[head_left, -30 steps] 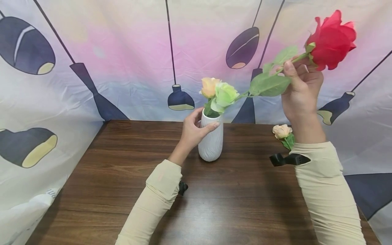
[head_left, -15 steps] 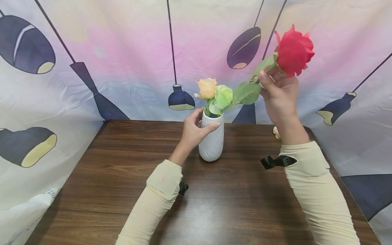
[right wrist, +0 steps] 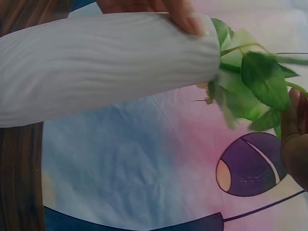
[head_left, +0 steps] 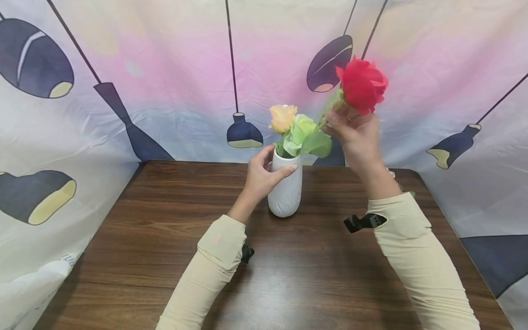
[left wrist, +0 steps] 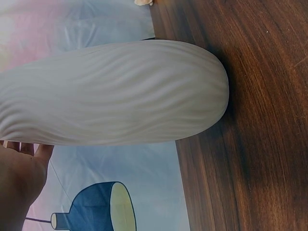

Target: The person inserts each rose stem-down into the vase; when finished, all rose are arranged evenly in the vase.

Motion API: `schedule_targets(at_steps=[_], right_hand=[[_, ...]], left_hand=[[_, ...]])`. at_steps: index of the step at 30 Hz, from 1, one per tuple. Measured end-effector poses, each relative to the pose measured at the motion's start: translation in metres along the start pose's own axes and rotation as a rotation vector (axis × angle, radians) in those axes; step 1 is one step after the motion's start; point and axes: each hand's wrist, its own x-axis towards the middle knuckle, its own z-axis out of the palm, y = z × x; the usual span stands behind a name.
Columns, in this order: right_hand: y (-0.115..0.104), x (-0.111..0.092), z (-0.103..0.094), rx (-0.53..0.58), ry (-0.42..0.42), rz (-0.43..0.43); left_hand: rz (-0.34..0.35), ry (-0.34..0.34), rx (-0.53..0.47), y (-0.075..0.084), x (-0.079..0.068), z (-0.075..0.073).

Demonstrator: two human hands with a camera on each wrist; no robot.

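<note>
- Pastel cloth printed with dark hanging lamps (head_left: 173,59) backs a dark wood-grain counter (head_left: 173,256), which we see from above in the head view.
- On that counter we find a ribbed white vase (head_left: 285,195) standing upright, with a peach rose (head_left: 282,118) and a pale green rose (head_left: 302,127) at its mouth.
- We see the left hand (head_left: 264,172) clamped on the upper part of the vase, thumb across the near side.
- Our right hand (head_left: 359,142) pinches the stem of a red rose (head_left: 363,87) just under its bloom, above and to the right of the vase, the two hands well apart.
- From the right wrist we get the green leaves (right wrist: 264,79) close up at the rim, the left thumb lying just beside them; the red bloom is out of that frame and only part of the right hand shows.
- From the left wrist we get the vase's foot against the wood and fingertips (left wrist: 43,151) at its far side, while its mouth is cut off.
- Whether the red rose's lower stem is inside the vase, we cannot tell: leaves and the green rose cover it.
- Behind the right wrist, a pale flower (head_left: 390,173) is mostly hidden.
</note>
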Motion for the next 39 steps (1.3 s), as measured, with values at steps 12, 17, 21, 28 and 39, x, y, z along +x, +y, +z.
schedule_targets(at_steps=[12, 17, 21, 28, 39], right_hand=[[0.014, -0.007, 0.003, -0.086, -0.065, 0.007], [0.015, -0.007, 0.005, -0.104, -0.069, 0.008], [0.015, -0.008, 0.007, -0.128, -0.08, 0.012], [0.015, -0.009, 0.008, -0.195, -0.127, -0.063], [0.022, -0.012, 0.01, -0.346, -0.173, -0.103]], left_hand=[[-0.002, -0.007, 0.003, 0.001, 0.0, 0.001], [-0.001, -0.003, 0.005, 0.001, 0.0, 0.001], [-0.001, -0.002, 0.006, 0.001, 0.001, 0.001], [-0.012, -0.004, 0.018, 0.001, 0.001, 0.001], [-0.014, -0.005, -0.004, 0.002, 0.0, 0.002]])
